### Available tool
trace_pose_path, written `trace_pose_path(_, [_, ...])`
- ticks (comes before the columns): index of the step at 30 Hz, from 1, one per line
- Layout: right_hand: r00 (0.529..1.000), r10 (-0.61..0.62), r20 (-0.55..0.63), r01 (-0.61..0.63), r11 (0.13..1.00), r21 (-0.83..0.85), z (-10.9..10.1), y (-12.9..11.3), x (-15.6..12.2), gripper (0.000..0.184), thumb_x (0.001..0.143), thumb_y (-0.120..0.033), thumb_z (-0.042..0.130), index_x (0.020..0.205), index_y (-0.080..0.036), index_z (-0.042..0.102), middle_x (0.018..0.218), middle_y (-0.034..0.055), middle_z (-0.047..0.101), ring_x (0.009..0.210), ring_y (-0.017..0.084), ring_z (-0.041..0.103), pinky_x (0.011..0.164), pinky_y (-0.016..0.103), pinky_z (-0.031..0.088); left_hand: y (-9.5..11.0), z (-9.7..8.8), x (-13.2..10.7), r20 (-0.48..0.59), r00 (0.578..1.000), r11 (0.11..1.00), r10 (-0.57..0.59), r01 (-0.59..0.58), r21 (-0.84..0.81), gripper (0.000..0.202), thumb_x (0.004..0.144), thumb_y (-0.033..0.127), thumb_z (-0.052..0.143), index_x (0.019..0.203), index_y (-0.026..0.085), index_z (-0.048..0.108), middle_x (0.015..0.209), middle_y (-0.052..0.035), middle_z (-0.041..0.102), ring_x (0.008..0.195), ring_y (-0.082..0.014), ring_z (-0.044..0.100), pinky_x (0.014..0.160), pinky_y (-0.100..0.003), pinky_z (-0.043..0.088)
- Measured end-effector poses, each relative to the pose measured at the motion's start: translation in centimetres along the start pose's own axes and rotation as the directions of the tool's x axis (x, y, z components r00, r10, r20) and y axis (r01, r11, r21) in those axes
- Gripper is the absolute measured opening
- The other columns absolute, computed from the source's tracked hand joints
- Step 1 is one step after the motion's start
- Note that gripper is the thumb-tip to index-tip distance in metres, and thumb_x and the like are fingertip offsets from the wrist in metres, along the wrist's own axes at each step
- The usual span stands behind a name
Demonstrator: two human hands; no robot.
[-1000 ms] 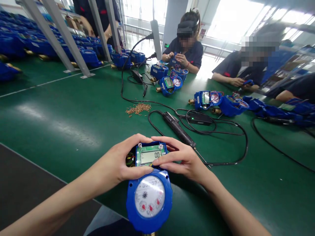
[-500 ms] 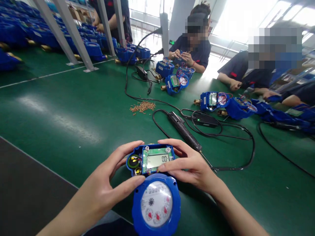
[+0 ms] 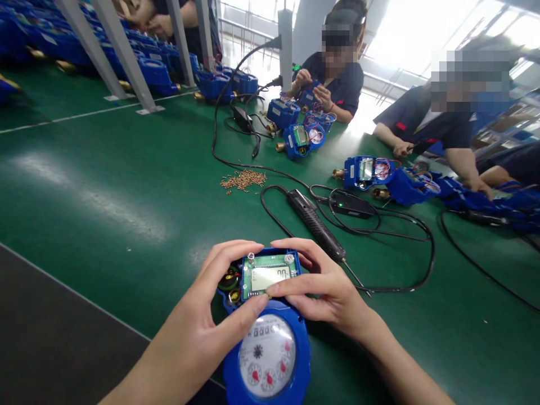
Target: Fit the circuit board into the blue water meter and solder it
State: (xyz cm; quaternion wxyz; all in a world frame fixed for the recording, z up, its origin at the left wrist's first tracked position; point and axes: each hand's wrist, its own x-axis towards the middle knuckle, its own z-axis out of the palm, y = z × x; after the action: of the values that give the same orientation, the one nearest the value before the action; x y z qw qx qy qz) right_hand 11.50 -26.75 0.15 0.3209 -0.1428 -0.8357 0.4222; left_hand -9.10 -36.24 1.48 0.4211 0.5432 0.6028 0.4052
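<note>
We hold a blue meter at the near edge of the green tabletop, both hands closed around its open upper housing; the left hand cups the left side, thumb tip pressed at the lower edge of the green board, fingers curled over the top rim; the right hand grips from the right, fingers laid along the board's lower edge and over the housing wall; the grip from both sides appears meant to steady the board with its small display in its seat, the dial facing up toward us below it.

Just beyond our right hand lies a black screwdriver, tip pointing our way, its cable looping wide across the tabletop to a small black adapter with a green light; a heap of brass screws sits farther out to the left, well apart from the meter; nothing lies between our hands and the tool.

Across the tabletop, more open meters with red and blue wires lie before seated people in dark shirts, one working on a unit with both hands; rows of blue meters fill the far left behind slanted grey posts.
</note>
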Motion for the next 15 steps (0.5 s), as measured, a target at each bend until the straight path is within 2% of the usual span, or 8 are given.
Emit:
trace_pose_path(6, [1.000, -0.023, -0.020, 0.023, 1.000, -0.001, 0.1, -0.1, 0.2, 0.020, 0.090, -0.015, 0.067, 0.108, -0.019, 0.076, 0.138, 0.0121, 0.050, 0.127, 0.022, 0.055, 0.108, 0.040, 0.049, 0.2, 0.7, 0.0, -0.071, 0.997, 0.999, -0.035, 0.034, -0.020, 0.043, 0.088, 0.034, 0.063, 0.128, 0.032, 0.048, 0.131, -0.0028, 0.059, 0.119, -0.0271, 0.060, 0.107, -0.043, 0.047])
trace_pose_path(9, [1.000, -0.015, -0.022, 0.015, 1.000, 0.007, 0.0, -0.1, 0.1, 0.021, 0.090, -0.016, 0.067, 0.108, -0.020, 0.076, 0.139, 0.0113, 0.050, 0.128, 0.022, 0.054, 0.108, 0.040, 0.049, 0.4, 1.2, 0.0, -0.098, 0.992, 0.995, -0.078, 0.071, -0.071, 0.043, 0.086, 0.030, 0.064, 0.126, 0.031, 0.048, 0.125, -0.0027, 0.061, 0.114, -0.0268, 0.063, 0.104, -0.044, 0.049])
trace_pose_path(15, [1.000, 0.016, 0.004, -0.016, 1.000, 0.003, 0.0, 0.1, -0.1, 0.027, 0.092, -0.019, 0.066, 0.115, -0.030, 0.074, 0.143, 0.0066, 0.047, 0.131, 0.023, 0.052, 0.111, 0.043, 0.046, -0.1, 1.2, -0.2, -0.129, 0.990, 0.994, -0.057, 0.044, -0.098, 0.042, 0.084, 0.032, 0.069, 0.122, 0.033, 0.051, 0.135, -0.0006, 0.055, 0.123, -0.0273, 0.058, 0.110, -0.045, 0.044])
